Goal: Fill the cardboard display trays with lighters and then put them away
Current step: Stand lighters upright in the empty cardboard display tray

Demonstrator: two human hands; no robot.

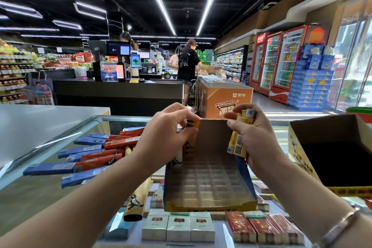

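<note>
Two hands work at the cardboard tray [209, 183] in the middle of the frame. The left hand [167, 137] grips lighters [189, 139] to drop in; the right hand [255, 137] clamps a yellow bunch [239, 139], ready next.

— How's the light?

— Bright overall. Long white ceiling strips [161, 2] run across a black ceiling, and daylight comes through the glass front [354, 62] on the right, which is washed out.

— Any glare?

— Yes, white streaks on the glass bench [60, 139]. The second cardboard box [334, 155] is nearly black inside.

— Sharpness?

— The near forearms are soft, the far shelves [14, 70] smeared. The wide lens bends straight lines outward at the edges.
</note>
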